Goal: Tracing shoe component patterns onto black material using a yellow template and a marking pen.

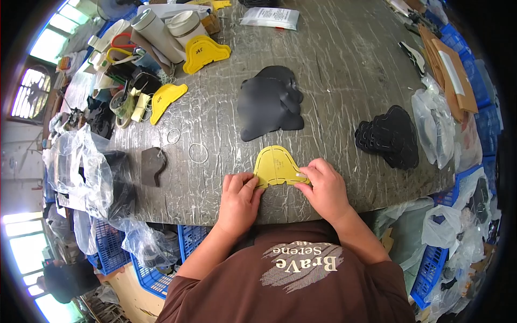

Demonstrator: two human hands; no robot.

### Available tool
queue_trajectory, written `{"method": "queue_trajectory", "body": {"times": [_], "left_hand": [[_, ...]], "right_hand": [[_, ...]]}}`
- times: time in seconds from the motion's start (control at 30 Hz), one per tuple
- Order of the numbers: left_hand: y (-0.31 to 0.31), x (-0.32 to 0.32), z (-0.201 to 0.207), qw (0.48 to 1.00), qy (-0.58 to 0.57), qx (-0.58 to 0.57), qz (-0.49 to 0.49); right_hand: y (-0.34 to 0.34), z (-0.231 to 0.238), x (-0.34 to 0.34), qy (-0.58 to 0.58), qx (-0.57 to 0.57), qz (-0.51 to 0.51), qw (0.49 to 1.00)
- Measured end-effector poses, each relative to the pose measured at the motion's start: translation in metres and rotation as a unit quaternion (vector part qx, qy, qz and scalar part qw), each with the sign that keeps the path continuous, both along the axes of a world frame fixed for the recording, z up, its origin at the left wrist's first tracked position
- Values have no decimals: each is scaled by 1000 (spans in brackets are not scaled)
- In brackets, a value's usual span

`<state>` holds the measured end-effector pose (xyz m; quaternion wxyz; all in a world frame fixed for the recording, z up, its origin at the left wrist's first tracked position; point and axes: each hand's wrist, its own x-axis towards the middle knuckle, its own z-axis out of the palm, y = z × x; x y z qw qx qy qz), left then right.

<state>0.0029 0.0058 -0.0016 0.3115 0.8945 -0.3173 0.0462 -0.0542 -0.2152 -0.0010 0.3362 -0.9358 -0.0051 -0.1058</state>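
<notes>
Head view, scratched grey worktable (pixel 334 70), blue crates (pixel 431 264) around, bright windows (pixel 32 91) left

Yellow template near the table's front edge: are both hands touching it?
Yes, the left hand presses its left corner and the right hand its right edge, holding the yellow template flat on the table.

Far edge, centre: flat clear plastic packet with white printed sheet (pixel 269 17)
Right edge: brown cardboard envelopes, white label strip (pixel 451 72)
</notes>
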Motion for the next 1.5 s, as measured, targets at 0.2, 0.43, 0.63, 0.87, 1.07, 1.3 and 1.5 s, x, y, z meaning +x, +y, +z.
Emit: {"method": "queue_trajectory", "body": {"times": [0.2,0.43,0.63,0.87,1.07,1.3,1.5], "left_hand": [[-2,-3,1,1000,-9,27,0],[-21,-14,15,994,-2,103,-49],[-29,-31,7,973,-32,197,-118],[-38,-31,15,950,-65,270,-146],[-38,-31,15,945,-80,285,-142],[-40,-30,14,944,-85,279,-155],[-38,-29,10,944,-92,268,-170]], "right_hand": [[0,0,0,4,3,-3,1000],[0,1,0,6,3,-6,1000],[1,0,1,5,6,-9,1000],[-3,7,3,34,11,8,999],[-9,18,36,-95,86,45,991],[28,26,54,19,318,60,946],[39,20,68,111,280,164,939]]}}
